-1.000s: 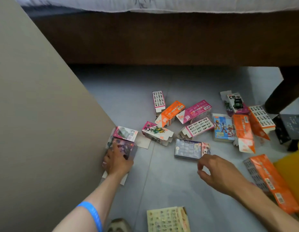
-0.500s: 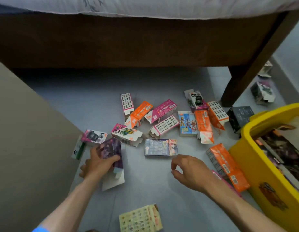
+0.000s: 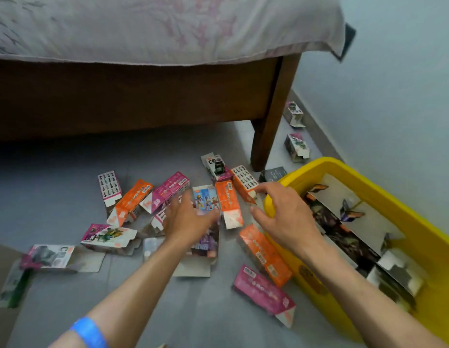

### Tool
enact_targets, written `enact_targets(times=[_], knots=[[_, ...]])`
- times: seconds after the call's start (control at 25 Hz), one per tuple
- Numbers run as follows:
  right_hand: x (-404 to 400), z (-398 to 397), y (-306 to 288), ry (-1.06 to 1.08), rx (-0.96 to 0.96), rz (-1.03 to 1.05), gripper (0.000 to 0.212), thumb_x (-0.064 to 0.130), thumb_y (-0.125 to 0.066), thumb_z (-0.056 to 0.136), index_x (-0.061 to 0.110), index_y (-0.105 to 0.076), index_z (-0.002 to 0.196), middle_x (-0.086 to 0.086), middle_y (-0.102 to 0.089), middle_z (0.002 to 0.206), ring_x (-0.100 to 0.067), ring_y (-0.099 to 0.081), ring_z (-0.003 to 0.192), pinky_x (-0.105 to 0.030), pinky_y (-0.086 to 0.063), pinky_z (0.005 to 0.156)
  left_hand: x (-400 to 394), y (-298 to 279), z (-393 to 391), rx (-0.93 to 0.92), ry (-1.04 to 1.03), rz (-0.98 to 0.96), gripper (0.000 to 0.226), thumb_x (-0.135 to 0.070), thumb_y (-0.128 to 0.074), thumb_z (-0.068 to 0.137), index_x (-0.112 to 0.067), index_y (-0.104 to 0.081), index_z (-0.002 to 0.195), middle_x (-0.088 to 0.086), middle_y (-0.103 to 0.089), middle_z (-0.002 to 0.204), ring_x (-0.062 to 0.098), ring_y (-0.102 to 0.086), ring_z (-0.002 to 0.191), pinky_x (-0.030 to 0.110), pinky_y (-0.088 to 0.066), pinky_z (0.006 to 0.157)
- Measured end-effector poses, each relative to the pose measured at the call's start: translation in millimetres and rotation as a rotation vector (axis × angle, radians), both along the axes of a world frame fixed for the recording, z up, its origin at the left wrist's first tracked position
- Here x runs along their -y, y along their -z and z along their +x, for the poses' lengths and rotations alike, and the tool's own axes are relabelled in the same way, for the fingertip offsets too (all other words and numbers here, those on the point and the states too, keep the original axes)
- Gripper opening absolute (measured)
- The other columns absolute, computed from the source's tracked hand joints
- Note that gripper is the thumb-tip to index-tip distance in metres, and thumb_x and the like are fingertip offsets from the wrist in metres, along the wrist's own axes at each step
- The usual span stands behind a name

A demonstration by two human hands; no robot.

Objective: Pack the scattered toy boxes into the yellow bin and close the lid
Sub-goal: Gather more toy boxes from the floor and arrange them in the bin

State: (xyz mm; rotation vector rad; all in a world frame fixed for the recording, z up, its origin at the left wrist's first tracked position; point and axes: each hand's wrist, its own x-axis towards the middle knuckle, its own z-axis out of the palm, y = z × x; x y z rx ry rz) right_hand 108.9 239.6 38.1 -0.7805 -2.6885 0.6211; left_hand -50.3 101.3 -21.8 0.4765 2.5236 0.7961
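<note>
Yellow bin (image 3: 369,172) open at your right, only part filled; no lid in view.

Flattened cartons lie inside it, yet most toy boxes (image 3: 165,190) are scattered on the floor (image 3: 55,197) before the bed (image 3: 143,96), two more by the wall (image 3: 297,146). Your left hand (image 3: 188,219) is blurred over a purple box (image 3: 207,243); I cannot tell its grip. Your right hand (image 3: 286,214) hovers spread wide and empty at the bin's rim. By my judgement, most packing is left.
</note>
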Motion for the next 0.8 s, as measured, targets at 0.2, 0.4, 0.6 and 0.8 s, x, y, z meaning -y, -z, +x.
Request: enact_targets(times=[0.2, 0.4, 0.6, 0.8], knots=[[-12, 65, 34, 0.108, 0.601, 0.155, 0.052, 0.064, -0.031, 0.096, 0.025, -0.05, 0.125, -0.004, -0.069, 0.111, -0.029, -0.067, 0.099, -0.039, -0.05, 0.074, -114, 9, 16, -0.09, 0.424, 0.202, 0.046, -0.019, -0.055, 0.093, -0.023, -0.05, 0.139, 0.005, -0.053, 0.142, 0.026, -0.05, 0.127, 0.039, -0.043, 0.104], [-18, 117, 56, 0.271, 0.502, 0.073, 0.049, 0.064, -0.019, 0.097, 0.034, -0.045, 0.126, 0.0, -0.071, 0.099, -0.023, -0.069, 0.092, -0.036, -0.045, 0.068, -192, 49, 22, -0.106, 0.846, -0.061, 0.054, -0.009, -0.051, 0.09, -0.022, -0.047, 0.142, 0.008, -0.041, 0.147, 0.032, -0.042, 0.133, 0.046, -0.041, 0.106], [-49, 119, 55, 0.26, 0.475, 0.13, 0.048, 0.061, -0.018, 0.099, 0.028, -0.05, 0.114, -0.001, -0.07, 0.094, -0.023, -0.068, 0.087, -0.036, -0.033, 0.06, -235, 80, 38, -0.121, 0.916, -0.304, 0.091, -0.012, -0.059, 0.09, -0.05, -0.005, 0.153, 0.002, 0.018, 0.165, 0.043, 0.008, 0.149, 0.067, -0.021, 0.114], [-58, 124, 59, 0.197, 0.454, 0.11, 0.049, 0.059, -0.021, 0.101, 0.023, -0.052, 0.113, -0.008, -0.07, 0.093, -0.031, -0.066, 0.087, -0.038, -0.032, 0.061, -267, 88, 47, -0.095, 0.865, -0.385, 0.084, -0.018, -0.057, 0.095, -0.056, -0.006, 0.15, 0.009, 0.03, 0.16, 0.053, 0.008, 0.145, 0.069, -0.023, 0.111]])
